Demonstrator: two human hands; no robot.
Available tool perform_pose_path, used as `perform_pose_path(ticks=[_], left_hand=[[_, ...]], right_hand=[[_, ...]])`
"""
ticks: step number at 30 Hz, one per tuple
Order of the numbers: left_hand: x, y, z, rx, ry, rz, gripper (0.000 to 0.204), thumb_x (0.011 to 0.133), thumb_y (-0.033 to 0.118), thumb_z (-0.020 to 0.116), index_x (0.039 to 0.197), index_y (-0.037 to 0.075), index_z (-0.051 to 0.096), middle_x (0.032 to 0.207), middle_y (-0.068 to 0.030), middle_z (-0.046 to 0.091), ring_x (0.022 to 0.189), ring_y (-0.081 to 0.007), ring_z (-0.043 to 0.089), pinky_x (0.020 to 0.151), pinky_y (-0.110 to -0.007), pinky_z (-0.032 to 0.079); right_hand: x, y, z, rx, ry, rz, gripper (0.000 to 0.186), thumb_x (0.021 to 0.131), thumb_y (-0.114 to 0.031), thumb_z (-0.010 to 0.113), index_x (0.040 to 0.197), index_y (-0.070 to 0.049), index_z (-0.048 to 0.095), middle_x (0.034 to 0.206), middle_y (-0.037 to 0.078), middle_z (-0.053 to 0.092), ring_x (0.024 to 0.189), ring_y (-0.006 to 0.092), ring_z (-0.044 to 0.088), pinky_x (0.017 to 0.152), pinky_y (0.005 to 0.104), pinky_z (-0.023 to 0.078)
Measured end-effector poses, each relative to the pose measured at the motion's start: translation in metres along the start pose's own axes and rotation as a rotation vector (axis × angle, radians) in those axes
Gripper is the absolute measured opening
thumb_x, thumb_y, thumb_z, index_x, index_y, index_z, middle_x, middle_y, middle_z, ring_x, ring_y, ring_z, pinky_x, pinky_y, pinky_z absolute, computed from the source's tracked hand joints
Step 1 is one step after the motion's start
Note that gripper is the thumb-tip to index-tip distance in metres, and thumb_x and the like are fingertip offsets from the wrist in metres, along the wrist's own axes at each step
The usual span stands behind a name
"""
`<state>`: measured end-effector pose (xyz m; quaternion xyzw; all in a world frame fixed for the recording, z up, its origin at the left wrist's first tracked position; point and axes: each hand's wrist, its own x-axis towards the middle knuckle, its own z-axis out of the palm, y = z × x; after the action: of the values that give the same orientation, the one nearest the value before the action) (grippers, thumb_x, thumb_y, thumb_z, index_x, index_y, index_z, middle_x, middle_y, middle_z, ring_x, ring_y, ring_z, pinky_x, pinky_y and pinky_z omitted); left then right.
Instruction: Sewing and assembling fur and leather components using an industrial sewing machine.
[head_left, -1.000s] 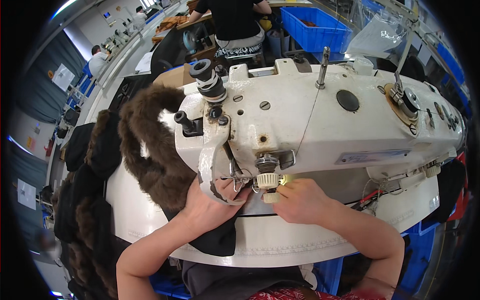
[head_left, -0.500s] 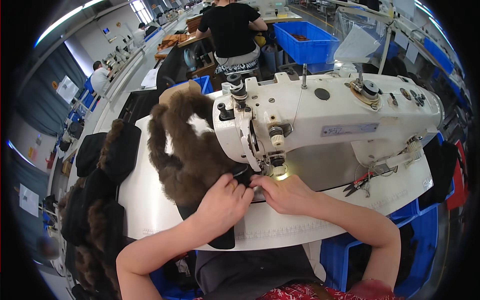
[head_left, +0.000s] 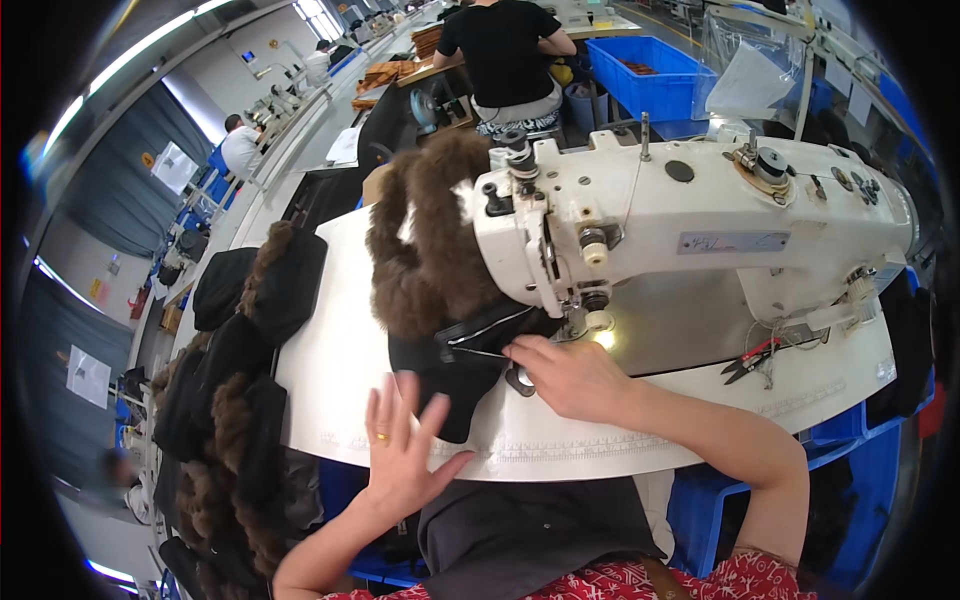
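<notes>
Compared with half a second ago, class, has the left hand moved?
Yes: judged against the sewing machine, the left hand has drawn leftward and back, away from the machine's needle end.

Ceiling tubes (head_left: 142, 47): glaring white streaks, far left of the sewing machine (head_left: 690, 215)
Needle lamp (head_left: 604, 339): small yellowish glow under the machine's head
Worktable (head_left: 335, 370): bright beneath the machine
Black fabric (head_left: 450, 395): dark, faint detail, left of the machine
Fisheye rim: bent edges, black corners
</notes>
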<state>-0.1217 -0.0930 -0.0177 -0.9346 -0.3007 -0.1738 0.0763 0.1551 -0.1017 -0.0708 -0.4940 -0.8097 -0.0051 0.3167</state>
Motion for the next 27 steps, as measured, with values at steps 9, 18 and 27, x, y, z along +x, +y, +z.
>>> perform_pose_path(ticks=[9, 18, 27], left_hand=[[0.006, 0.007, 0.025, -1.052, 0.049, -0.364, 0.127, 0.073, 0.015, 0.087, 0.153, 0.001, -0.009, 0.149, -0.0293, 0.028, 0.138, -0.0346, 0.037, 0.114, -0.044, 0.031], [0.011, 0.023, 0.044, -1.161, 0.196, -0.362, 0.124, 0.074, 0.004, 0.083, 0.154, 0.005, -0.012, 0.149, -0.0231, 0.027, 0.132, -0.0295, 0.043, 0.112, -0.041, 0.035], [0.006, 0.03, 0.054, -1.244, 0.34, -0.353, 0.124, 0.075, -0.002, 0.081, 0.154, 0.006, -0.014, 0.157, -0.0214, 0.01, 0.133, -0.0296, 0.041, 0.109, -0.042, 0.04]], right_hand=[[0.003, -0.022, 0.02, 0.248, 0.181, 0.328, 0.026, 0.079, -0.01, 0.07, 0.097, -0.001, 0.053, 0.101, 0.012, 0.053, 0.096, 0.0323, 0.051, 0.081, 0.0405, 0.043], [0.002, -0.026, 0.025, 0.263, 0.297, 0.342, 0.026, 0.079, -0.008, 0.071, 0.098, -0.001, 0.054, 0.097, 0.014, 0.057, 0.096, 0.0333, 0.052, 0.082, 0.0426, 0.045], [0.008, -0.032, 0.029, 0.427, 0.477, 0.312, 0.023, 0.08, -0.006, 0.07, 0.098, -0.001, 0.055, 0.095, 0.013, 0.058, 0.089, 0.0311, 0.056, 0.079, 0.0404, 0.047]])
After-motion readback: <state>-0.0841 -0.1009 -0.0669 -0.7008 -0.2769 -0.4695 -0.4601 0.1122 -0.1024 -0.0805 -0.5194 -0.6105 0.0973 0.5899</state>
